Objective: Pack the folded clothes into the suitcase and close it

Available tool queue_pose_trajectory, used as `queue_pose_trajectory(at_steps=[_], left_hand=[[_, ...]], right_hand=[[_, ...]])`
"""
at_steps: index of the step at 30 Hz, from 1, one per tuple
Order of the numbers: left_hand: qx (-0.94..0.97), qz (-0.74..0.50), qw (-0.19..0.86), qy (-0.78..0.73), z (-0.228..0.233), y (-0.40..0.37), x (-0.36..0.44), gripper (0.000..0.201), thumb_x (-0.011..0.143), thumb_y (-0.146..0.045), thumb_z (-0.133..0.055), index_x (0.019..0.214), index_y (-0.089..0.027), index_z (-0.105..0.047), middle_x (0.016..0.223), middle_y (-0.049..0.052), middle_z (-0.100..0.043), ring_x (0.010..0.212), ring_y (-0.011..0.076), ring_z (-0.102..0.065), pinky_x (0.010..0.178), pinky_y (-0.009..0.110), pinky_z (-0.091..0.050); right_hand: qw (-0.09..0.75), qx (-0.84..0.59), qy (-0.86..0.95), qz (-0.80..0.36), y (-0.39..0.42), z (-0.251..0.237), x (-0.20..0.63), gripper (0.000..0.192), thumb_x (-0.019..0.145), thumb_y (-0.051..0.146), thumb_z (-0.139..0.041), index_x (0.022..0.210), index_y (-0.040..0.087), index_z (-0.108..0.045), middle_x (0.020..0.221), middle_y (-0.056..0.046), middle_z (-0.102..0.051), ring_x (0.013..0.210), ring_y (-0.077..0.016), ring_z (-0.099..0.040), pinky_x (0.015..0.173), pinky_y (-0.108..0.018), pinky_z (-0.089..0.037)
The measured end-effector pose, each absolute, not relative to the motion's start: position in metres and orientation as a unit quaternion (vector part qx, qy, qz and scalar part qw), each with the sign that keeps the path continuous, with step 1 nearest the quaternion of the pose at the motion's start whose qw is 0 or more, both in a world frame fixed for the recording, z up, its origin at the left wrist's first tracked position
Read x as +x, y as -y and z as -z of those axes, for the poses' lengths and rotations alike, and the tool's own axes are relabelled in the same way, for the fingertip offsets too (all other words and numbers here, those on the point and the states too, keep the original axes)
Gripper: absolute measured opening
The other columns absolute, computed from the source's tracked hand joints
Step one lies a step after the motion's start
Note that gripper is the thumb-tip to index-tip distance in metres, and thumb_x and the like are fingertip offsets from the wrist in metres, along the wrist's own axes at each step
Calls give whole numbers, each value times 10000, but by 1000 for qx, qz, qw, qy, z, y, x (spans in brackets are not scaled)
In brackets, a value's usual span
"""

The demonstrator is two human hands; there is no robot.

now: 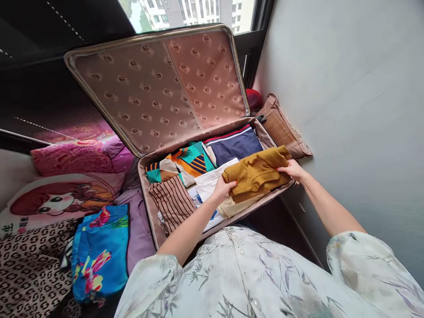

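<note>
In the head view, the left hand (224,187) and the right hand (293,170) both hold one folded mustard-yellow garment (258,172). It is stretched out between the fingers, over the near right part of the open suitcase (145,194). The left hand is pinched nearly closed on its left end, with the thumb on top. The right hand pinches the other end, thumb on top too. The fingers under the cloth are hidden, so I can't tell just how they bend.

I think the step in hand is putting the garment in its place or making it neat. I think the next move calls for keeping both ends level, bringing the cloth down flat, then opening the fingers gently so the folds don't spring apart.

Just beyond the left fingers is a white folded cloth (212,176). Just below the garment, on the near side, is a cream cloth (232,208). To the left of the left fingers lies a brown cloth with black stripes (170,203). Farther away from the fingers are a bright patterned cloth (192,161) and a navy cloth (235,143).
</note>
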State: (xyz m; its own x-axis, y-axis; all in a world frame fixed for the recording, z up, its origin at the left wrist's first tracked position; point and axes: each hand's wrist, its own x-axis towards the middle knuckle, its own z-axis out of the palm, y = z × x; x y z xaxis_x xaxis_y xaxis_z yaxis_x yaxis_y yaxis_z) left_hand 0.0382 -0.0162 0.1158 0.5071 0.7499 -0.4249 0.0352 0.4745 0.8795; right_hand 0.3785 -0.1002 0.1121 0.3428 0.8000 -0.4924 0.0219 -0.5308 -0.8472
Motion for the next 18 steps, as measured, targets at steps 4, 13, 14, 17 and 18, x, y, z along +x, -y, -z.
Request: queue_pose_trajectory(at_steps=[4, 13, 14, 17, 18], left_hand=[[572, -312, 643, -402, -135, 5, 22, 481, 691, -285, -844, 1112, -221, -620, 1227, 97, -703, 1159, 298, -647, 1037, 456, -523], [910, -25, 342, -232, -64, 55, 16, 283, 824, -60, -630, 1047, -222, -693, 1587, 125, -460, 1519, 355, -296, 1221, 630, -223], [916, -12, 326, -234, -56, 60, 16, 358, 794, -44, -643, 1104, -217, -688, 1620, 139, -403, 1535, 370, -255, 1217, 640, -221], [914, -27, 322, -247, -42, 68, 14, 560, 708, 13, -609, 1220, -207, -665, 1655, 148, -309, 1549, 372, -201, 1223, 618, -247], [909, -39, 332, -249, -39, 69, 13, 610, 679, 30, -582, 1237, -204, -661, 1655, 143, -300, 1550, 362, -198, 1230, 606, -251]], right_hand=[[452, -684, 394, -416, 82, -128, 406, 433, 711, 463, -843, 980, 137, -752, 1082, -124, -771, 1083, -245, -698, 997, -385, -544], [325, -736, 504, -315, 108, -101, 433, 443, 792, 241, -621, 1220, 175, -715, 1204, -117, -684, 998, -215, -684, 940, -390, -565], [315, -755, 506, -273, 114, -98, 433, 477, 817, 231, -580, 1277, 166, -684, 1163, -117, -691, 947, -210, -682, 917, -390, -568], [245, -796, 518, -197, 132, -95, 424, 486, 880, 225, -518, 1349, 150, -623, 1036, -110, -708, 868, -216, -673, 909, -391, -550], [203, -801, 526, -203, 137, -95, 418, 483, 893, 233, -524, 1362, 150, -607, 1019, -113, -709, 871, -228, -675, 916, -399, -542]])
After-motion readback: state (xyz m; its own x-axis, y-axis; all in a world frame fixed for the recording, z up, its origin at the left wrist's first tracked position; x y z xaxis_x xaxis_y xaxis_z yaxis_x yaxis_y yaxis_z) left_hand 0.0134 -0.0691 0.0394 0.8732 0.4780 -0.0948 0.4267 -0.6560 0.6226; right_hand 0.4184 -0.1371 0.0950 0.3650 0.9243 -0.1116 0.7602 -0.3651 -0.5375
